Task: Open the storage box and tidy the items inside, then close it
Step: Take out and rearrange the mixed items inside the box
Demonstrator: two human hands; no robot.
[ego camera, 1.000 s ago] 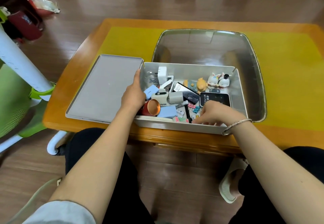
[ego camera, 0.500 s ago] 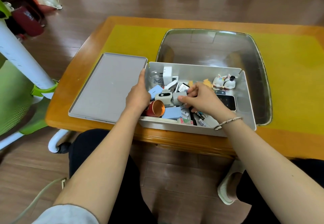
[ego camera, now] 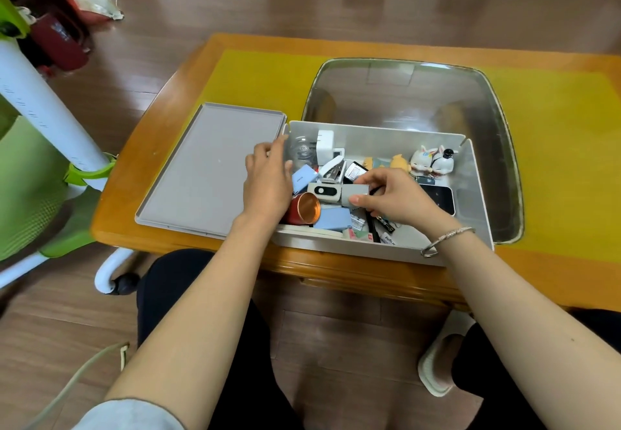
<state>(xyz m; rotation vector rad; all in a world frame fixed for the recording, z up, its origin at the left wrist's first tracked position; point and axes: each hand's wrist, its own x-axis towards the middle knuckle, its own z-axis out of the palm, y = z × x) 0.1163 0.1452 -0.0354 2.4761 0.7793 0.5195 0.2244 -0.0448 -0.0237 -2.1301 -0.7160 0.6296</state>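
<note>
The white storage box (ego camera: 386, 133) stands open at the table's front edge, full of small items. Its grey lid (ego camera: 208, 167) lies flat on the table to its left. My left hand (ego camera: 267, 181) rests over the box's left wall, fingers spread, holding nothing. My right hand (ego camera: 393, 199) is inside the box with thumb and fingers closed on a small grey block (ego camera: 354, 191). Beside it lie a white gadget with a black oval (ego camera: 324, 191), a red cup with a copper inside (ego camera: 302, 209), a blue case (ego camera: 334, 219), a white stapler (ego camera: 332, 169) and cat figurines (ego camera: 431, 159).
The box sits on a yellow mat (ego camera: 554, 133) on an orange wooden table (ego camera: 141, 194). A large recessed metal tray (ego camera: 403, 90) lies behind the box. A green and white chair (ego camera: 40, 160) stands at the left. My knees are under the table's front edge.
My right hand moved from the box's front right corner to its middle and closed on the small grey block. My left hand shifted slightly along the left wall.
</note>
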